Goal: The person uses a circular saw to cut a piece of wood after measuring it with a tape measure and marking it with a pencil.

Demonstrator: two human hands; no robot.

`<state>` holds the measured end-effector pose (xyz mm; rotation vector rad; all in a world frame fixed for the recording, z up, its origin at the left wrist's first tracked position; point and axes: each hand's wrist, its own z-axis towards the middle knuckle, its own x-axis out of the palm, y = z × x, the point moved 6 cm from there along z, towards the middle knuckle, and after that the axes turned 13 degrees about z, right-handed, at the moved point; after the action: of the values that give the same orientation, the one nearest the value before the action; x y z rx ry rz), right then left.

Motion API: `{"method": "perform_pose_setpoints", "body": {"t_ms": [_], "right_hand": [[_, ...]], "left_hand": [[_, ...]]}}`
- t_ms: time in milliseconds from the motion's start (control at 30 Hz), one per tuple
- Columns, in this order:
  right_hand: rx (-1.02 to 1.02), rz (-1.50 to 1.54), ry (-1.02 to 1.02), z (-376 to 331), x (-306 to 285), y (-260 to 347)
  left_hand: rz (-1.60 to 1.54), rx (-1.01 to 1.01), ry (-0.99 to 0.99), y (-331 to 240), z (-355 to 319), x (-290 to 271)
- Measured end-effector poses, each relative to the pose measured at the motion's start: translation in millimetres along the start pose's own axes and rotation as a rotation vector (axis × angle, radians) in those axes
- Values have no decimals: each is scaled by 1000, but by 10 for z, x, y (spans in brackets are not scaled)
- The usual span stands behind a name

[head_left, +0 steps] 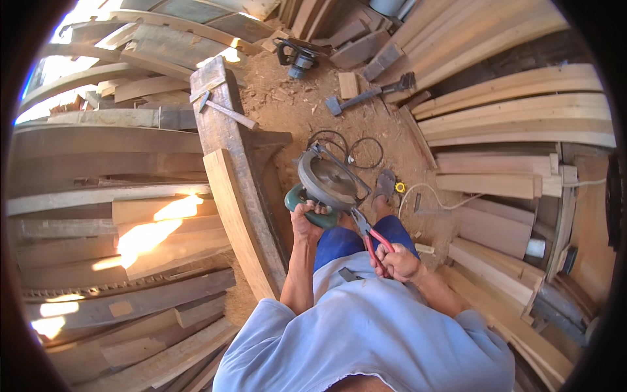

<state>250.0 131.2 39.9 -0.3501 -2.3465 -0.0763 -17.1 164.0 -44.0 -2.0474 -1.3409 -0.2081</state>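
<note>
At mid-frame the left hand [304,220] wraps its fingers round the green handle of a circular saw [328,178]. Red-handled pliers [370,232] reach the saw's lower edge, the right hand [398,262] curling its fingers round their grips. A weak squeeze could let them slip and jolt the saw. The saw's base plate slants from upper left to lower right; the pliers' long axis points nose up and slightly left.

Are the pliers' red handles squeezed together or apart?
Apart: the red handles show a gap between them, just above the right hand holding them.
</note>
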Motion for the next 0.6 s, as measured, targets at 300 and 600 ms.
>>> {"method": "perform_pose_setpoints", "body": {"t_ms": [300, 600], "right_hand": [[-163, -973, 24, -125, 428, 894], [-809, -1801, 134, 1457, 2208, 1305]], "left_hand": [[-70, 69, -50, 44, -75, -157], [-94, 87, -187, 229, -458, -581]]}}
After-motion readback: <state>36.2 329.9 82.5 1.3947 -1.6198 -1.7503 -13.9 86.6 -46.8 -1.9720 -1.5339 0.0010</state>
